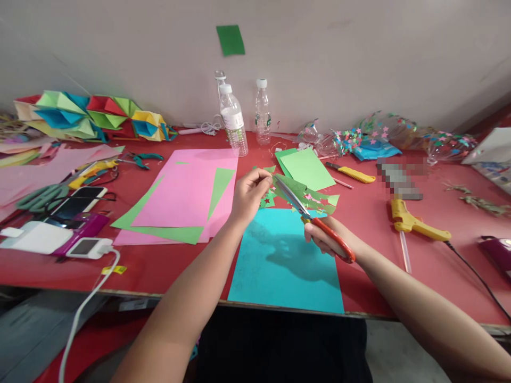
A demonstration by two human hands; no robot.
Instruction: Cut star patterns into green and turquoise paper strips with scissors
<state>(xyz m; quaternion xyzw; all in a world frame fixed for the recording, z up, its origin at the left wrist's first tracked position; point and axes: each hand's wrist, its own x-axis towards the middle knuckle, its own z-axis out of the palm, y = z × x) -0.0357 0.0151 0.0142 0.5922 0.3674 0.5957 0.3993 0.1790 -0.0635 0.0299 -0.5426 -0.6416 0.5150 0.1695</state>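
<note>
My right hand (321, 242) grips a pair of scissors (297, 202) by its red-orange handles. The blades point up and left, close to the fingertips of my left hand (253, 191). Those fingers are pinched together at a green paper piece (270, 169), only a little of which shows. Green paper scraps (323, 199) with small stars on them lie behind the scissors. Below both hands a blue paper sheet (279, 266) lies flat at the table's front edge, with the hands' shadow on it.
Pink sheets (175, 197) and green sheets (309, 167) lie on the red table (371, 282). A yellow cutter knife (355, 174) and a glue gun (415, 223) are at right. Plastic bottles (235, 127) stand behind. Phone (80, 205), pliers and chargers crowd the left.
</note>
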